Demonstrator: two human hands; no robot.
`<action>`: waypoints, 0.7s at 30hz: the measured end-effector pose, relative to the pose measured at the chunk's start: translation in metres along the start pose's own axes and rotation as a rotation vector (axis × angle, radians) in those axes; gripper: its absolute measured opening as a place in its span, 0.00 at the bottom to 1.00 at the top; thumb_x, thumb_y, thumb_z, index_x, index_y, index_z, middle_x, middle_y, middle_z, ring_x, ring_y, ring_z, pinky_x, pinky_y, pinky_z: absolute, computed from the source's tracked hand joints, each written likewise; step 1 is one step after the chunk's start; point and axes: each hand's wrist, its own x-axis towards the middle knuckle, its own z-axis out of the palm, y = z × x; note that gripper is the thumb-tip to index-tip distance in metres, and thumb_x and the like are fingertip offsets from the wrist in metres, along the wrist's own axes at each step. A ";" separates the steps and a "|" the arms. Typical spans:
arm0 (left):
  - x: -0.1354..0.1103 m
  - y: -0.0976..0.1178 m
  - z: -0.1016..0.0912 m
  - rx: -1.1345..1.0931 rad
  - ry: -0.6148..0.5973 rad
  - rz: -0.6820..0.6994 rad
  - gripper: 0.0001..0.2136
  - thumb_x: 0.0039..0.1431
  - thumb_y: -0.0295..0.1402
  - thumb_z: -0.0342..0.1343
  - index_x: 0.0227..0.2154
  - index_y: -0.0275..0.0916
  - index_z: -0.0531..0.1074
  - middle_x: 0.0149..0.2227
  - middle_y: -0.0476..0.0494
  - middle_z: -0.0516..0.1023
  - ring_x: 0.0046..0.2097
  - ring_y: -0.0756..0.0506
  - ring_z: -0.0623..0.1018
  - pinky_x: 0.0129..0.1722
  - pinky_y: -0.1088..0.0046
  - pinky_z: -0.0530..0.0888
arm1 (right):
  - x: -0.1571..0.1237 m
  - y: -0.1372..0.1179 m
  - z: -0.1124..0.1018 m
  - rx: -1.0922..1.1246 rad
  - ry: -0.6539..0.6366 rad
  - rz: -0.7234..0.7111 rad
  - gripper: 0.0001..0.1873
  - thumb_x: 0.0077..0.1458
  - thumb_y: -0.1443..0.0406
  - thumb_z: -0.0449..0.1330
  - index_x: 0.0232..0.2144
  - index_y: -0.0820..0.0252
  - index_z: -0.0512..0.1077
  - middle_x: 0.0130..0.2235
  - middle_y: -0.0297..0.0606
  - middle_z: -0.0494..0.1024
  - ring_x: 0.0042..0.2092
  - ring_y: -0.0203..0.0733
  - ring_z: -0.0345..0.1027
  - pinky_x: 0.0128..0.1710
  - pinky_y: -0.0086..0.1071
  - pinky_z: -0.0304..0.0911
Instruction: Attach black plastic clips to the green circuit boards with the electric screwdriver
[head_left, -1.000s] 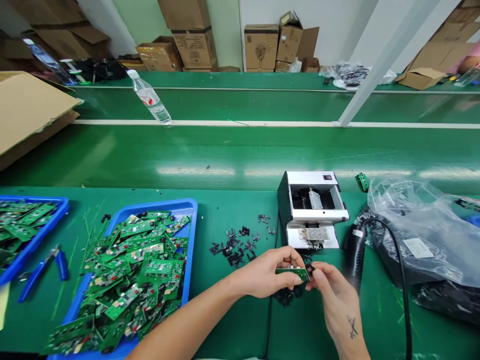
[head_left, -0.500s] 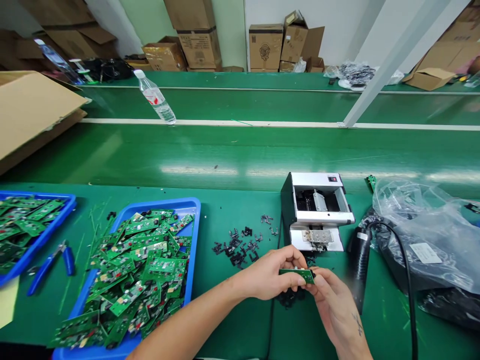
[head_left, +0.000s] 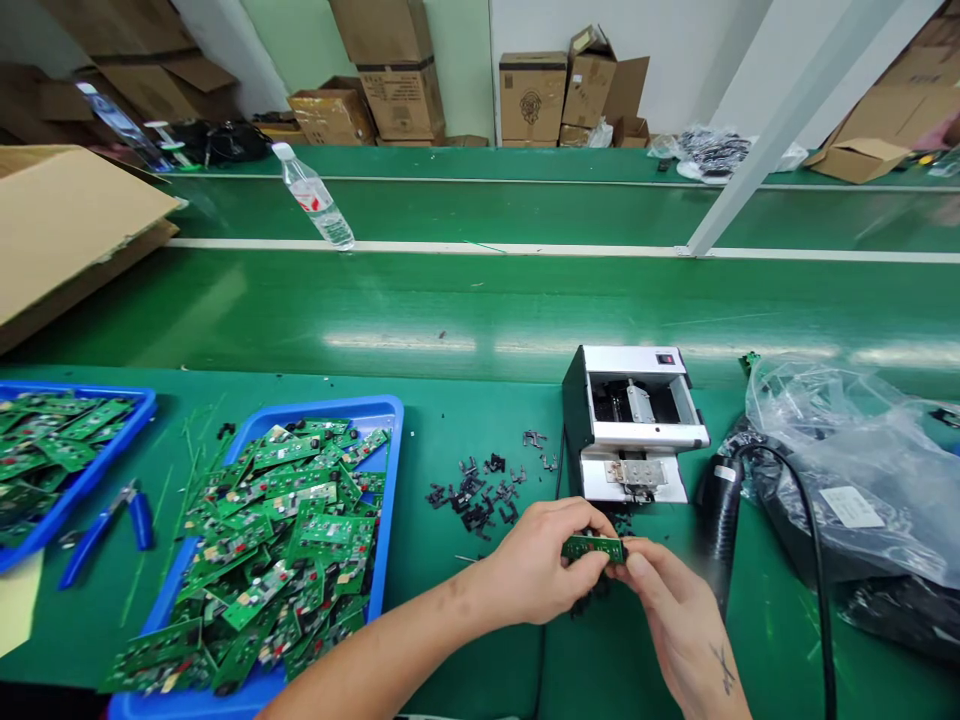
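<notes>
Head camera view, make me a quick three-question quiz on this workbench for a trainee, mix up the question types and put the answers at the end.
1. True or false: the blue-handled cutters lie between the two blue trays.

2. What is held in the fingers of the left hand?
A) A water bottle
B) A green circuit board
C) A roll of tape

3. Fill in the blank: the open scatter of black pieces lies between a blue tray and the silver-topped ____.

Key: 1. True. 2. B. 3. Machine.
</notes>
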 end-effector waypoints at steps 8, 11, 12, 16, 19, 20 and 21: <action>0.012 -0.015 -0.021 -0.194 0.100 -0.276 0.08 0.57 0.32 0.55 0.38 0.37 0.73 0.37 0.46 0.79 0.34 0.50 0.75 0.36 0.75 0.70 | 0.013 -0.030 -0.048 -0.754 0.508 -0.407 0.24 0.55 0.48 0.59 0.47 0.56 0.76 0.47 0.45 0.76 0.43 0.51 0.72 0.47 0.44 0.67; 0.018 -0.020 -0.027 -0.247 0.077 -0.351 0.07 0.57 0.33 0.55 0.38 0.37 0.72 0.34 0.47 0.79 0.28 0.52 0.72 0.30 0.77 0.68 | 0.033 -0.036 -0.074 -0.937 0.613 -0.140 0.40 0.50 0.41 0.57 0.57 0.60 0.69 0.47 0.50 0.75 0.43 0.58 0.71 0.49 0.55 0.64; 0.019 -0.021 -0.028 -0.253 0.070 -0.365 0.07 0.57 0.32 0.55 0.38 0.37 0.71 0.33 0.47 0.78 0.28 0.53 0.71 0.28 0.77 0.67 | 0.040 -0.035 -0.080 -0.943 0.598 -0.053 0.45 0.47 0.39 0.59 0.59 0.62 0.67 0.47 0.52 0.75 0.44 0.62 0.70 0.49 0.60 0.62; 0.025 -0.022 -0.029 -0.268 0.037 -0.413 0.08 0.56 0.32 0.56 0.38 0.38 0.70 0.35 0.46 0.79 0.25 0.54 0.69 0.23 0.79 0.62 | 0.057 -0.029 -0.088 -0.755 0.555 0.036 0.50 0.35 0.39 0.66 0.56 0.64 0.69 0.44 0.52 0.76 0.46 0.67 0.69 0.51 0.64 0.59; 0.029 -0.021 -0.031 -0.269 0.012 -0.456 0.11 0.55 0.35 0.57 0.39 0.39 0.67 0.37 0.45 0.80 0.25 0.53 0.69 0.19 0.80 0.59 | 0.055 -0.027 -0.086 -0.486 0.477 0.014 0.44 0.32 0.43 0.68 0.49 0.60 0.71 0.38 0.43 0.76 0.41 0.57 0.70 0.45 0.53 0.67; 0.030 -0.021 -0.031 -0.266 0.002 -0.461 0.11 0.55 0.35 0.57 0.40 0.39 0.66 0.36 0.45 0.80 0.26 0.53 0.69 0.19 0.80 0.59 | 0.052 -0.028 -0.084 -0.402 0.436 -0.001 0.41 0.34 0.43 0.67 0.47 0.58 0.71 0.35 0.40 0.75 0.38 0.52 0.70 0.42 0.49 0.68; 0.031 -0.020 -0.032 -0.261 -0.012 -0.461 0.11 0.55 0.36 0.57 0.39 0.39 0.65 0.35 0.45 0.81 0.26 0.52 0.69 0.19 0.79 0.59 | 0.048 -0.029 -0.081 -0.297 0.390 -0.024 0.37 0.35 0.43 0.66 0.45 0.56 0.71 0.33 0.36 0.72 0.36 0.48 0.69 0.39 0.46 0.70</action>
